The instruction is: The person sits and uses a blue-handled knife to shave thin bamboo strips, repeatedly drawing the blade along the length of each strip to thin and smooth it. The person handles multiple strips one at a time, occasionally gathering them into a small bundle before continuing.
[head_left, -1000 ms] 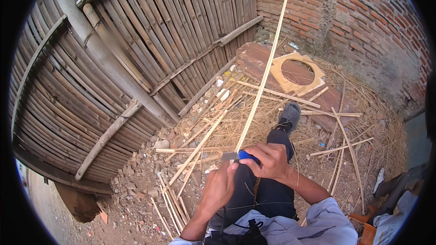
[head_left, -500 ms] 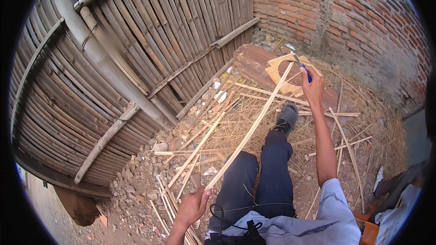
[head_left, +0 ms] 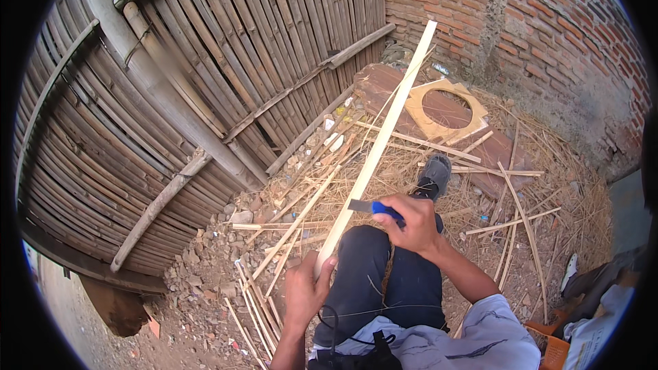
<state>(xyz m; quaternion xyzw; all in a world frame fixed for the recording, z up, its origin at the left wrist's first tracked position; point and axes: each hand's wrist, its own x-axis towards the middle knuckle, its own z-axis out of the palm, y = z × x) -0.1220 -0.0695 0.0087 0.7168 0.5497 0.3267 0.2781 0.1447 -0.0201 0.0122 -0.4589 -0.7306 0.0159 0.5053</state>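
Note:
A long pale bamboo strip (head_left: 388, 135) runs from beside my left thigh up toward the brick wall. My left hand (head_left: 306, 292) is closed around its near end. In my right hand (head_left: 411, 225) is a knife (head_left: 384, 211) with a blue handle, gripped in the fist. Its short grey blade points left and lies at the strip's edge, just above my left knee; I cannot tell how deep it sits. A thin sliver hangs beside the strip's far part.
A yellowish board with a round hole (head_left: 417, 111) rests on a brown plank (head_left: 370, 89). Several cut strips (head_left: 296, 225) and shavings litter the ground. A bamboo wall (head_left: 274, 48) stands left, a brick wall (head_left: 439, 0) ahead. Another person's leg (head_left: 595, 275) shows at right.
My right hand with the knife has come back from the strip's far end to near my knee. The strip now shows its broad face, its far end higher in view.

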